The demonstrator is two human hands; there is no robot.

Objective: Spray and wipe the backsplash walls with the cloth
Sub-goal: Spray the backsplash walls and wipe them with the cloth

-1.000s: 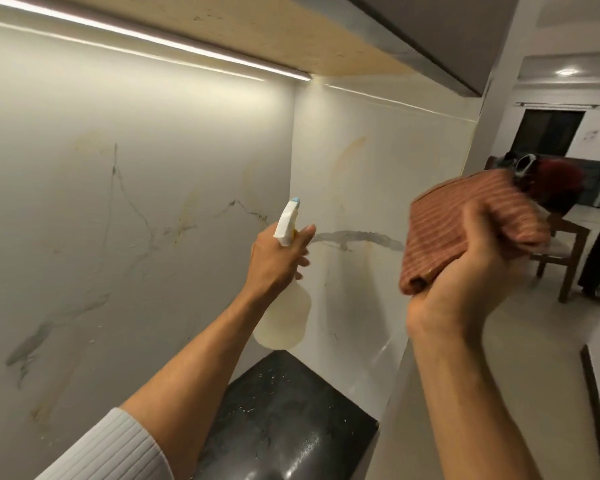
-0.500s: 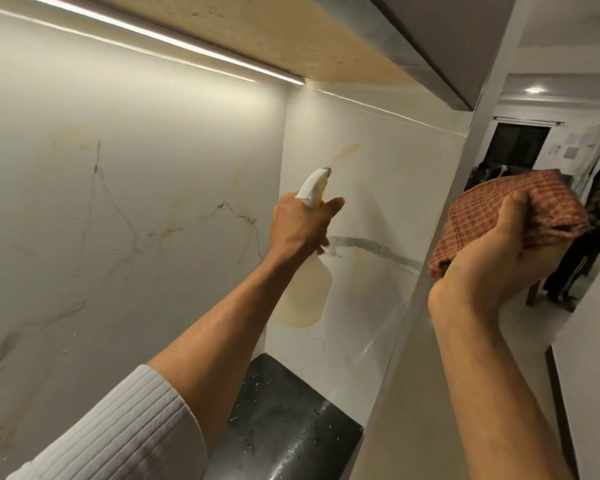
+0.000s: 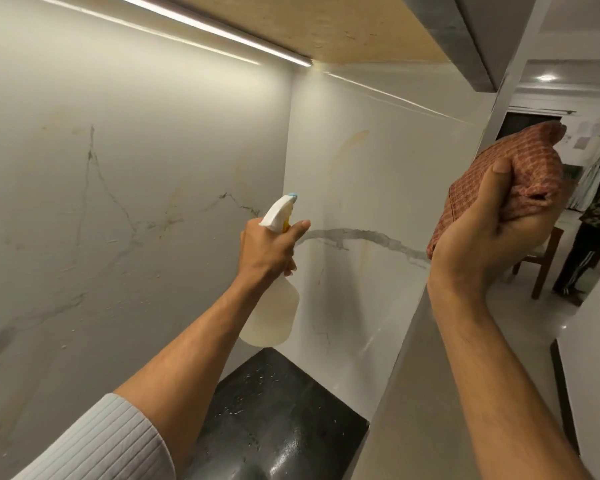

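At centre frame, the left hand's fingers (image 3: 293,233) grip the spray bottle (image 3: 272,317), nozzle toward the corner backsplash (image 3: 368,188). Upper right, the right hand (image 3: 482,237) clutches the folded cloth (image 3: 520,171), clear of the wall. Overspray could drip onto the dark bench (image 3: 284,420) if wiping lags.

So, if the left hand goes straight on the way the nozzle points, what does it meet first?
Most likely the end backsplash wall, near its grey vein. Nothing shows between the left hand with the spray bottle and that wall, though depth is unclear.

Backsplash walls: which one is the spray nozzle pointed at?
The end wall right of the corner, with the thick grey vein. The spray bottle nozzle points there, not at the long left wall.
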